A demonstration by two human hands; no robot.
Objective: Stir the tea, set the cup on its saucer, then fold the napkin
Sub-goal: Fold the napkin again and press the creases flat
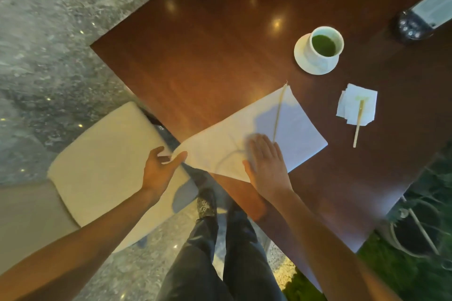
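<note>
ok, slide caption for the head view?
Cup on saucer; right hand flattens napkin, left hand pinches its corner.

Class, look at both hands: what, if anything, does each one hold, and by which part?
The left hand pinches the napkin by its near-left corner. The right hand holds nothing; it presses flat on the napkin's near edge.

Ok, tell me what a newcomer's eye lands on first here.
The white napkin spread at the table's near edge, with the right hand pressed flat on it and the left hand pinching its corner. Then the cup of green tea on its saucer, farther back to the right.
</note>
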